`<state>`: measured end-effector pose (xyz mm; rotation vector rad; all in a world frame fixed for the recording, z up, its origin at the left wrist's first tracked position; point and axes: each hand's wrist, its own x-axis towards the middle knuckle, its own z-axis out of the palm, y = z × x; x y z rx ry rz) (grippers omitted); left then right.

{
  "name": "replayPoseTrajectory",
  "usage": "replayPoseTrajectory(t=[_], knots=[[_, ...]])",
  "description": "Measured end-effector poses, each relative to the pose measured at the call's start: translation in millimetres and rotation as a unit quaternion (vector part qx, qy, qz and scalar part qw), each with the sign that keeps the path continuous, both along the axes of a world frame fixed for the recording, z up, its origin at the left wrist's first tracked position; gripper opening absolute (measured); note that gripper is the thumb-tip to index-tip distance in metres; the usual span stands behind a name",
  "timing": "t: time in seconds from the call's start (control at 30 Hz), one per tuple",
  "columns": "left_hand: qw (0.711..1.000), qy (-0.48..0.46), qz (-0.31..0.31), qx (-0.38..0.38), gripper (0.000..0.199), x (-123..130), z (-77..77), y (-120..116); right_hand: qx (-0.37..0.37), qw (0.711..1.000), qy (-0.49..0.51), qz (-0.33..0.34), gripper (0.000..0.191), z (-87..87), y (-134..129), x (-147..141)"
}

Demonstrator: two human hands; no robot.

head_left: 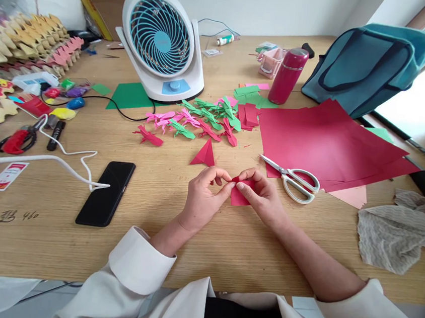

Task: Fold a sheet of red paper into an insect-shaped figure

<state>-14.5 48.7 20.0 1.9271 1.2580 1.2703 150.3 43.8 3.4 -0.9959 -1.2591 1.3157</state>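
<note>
Between my two hands is a small piece of red paper [241,196], its top edge folded where the fingers meet. My left hand [205,194] pinches the upper left corner with thumb and fingertip. From the right, my right hand [264,192] grips the same paper, thumb on the front and fingers curled behind. Just beyond them a folded red paper triangle [204,153] lies on the table. Scissors with white handles [294,180] rest to the right, blades partly over large red paper sheets [324,140]. Folded pink, green and red paper figures [192,118] are heaped behind.
A black phone [105,194] with a white cable lies left on the wooden table [141,258]. At the back stand a white fan [162,42], a magenta thermos [287,76] and a teal bag [362,68]. A crumpled cloth [398,234] lies right; egg trays [26,48] are stacked left.
</note>
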Motion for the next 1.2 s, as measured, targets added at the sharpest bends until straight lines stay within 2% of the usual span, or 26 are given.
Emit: replayPoseTrajectory(t=[0.17,0.37,0.53,0.83,1.07,1.2], knots=[[1.0,0.007,-0.013,0.012,0.006,0.1,-0.4,-0.5,-0.043,0.998,0.034,-0.023,0.028,-0.1,-1.0,-2.3],[0.999,0.021,-0.013,0.045,0.007,0.4,-0.6,-0.6,-0.105,0.986,0.128,-0.006,0.024,-3.7,-2.8,-5.9],[0.997,0.031,-0.012,0.063,0.006,0.4,-0.5,-0.8,-0.111,0.981,0.157,-0.01,0.022,-3.3,-3.2,-7.7],[0.996,0.038,-0.011,0.081,0.005,1.3,1.0,-2.4,-0.099,0.983,0.152,-0.014,0.024,-3.2,-3.2,-8.3],[0.999,-0.006,-0.043,0.018,0.011,0.5,2.2,1.7,-0.054,0.995,0.083,-0.007,0.025,-0.9,-3.4,-7.3],[0.998,-0.007,-0.068,0.01,0.011,-1.4,3.4,4.4,-0.029,0.999,0.035,-0.001,0.026,0.3,-3.5,-5.3]])
